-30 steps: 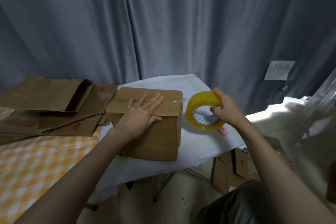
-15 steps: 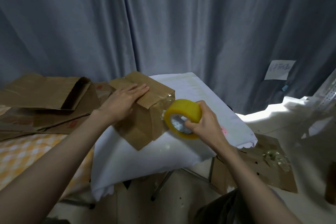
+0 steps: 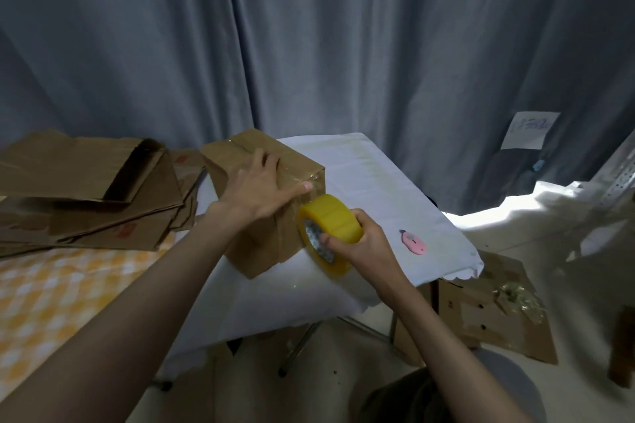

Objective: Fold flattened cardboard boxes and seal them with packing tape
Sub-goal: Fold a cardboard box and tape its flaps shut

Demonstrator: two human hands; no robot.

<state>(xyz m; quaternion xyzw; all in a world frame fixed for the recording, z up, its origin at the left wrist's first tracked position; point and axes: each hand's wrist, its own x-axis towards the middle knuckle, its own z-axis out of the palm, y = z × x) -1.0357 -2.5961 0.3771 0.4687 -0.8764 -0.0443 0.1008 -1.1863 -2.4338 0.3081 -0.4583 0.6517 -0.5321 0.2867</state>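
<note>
From the head view we see a brown cardboard box [image 3: 264, 203] folded up on the white cloth of the table [image 3: 371, 182], glossy clear tape along its top seam. Our left hand [image 3: 256, 191] lies flat on it, fingers straight. Our right hand [image 3: 357, 240] grips the round yellow tape roll [image 3: 328, 233] against the box's side. Flat cardboard [image 3: 89, 189] is stacked left; a pink cutter [image 3: 414, 241] lies right.

Makeshift home packing corner — grey curtain [image 3: 309, 45], cloth-covered folding table [image 3: 378, 182].
</note>
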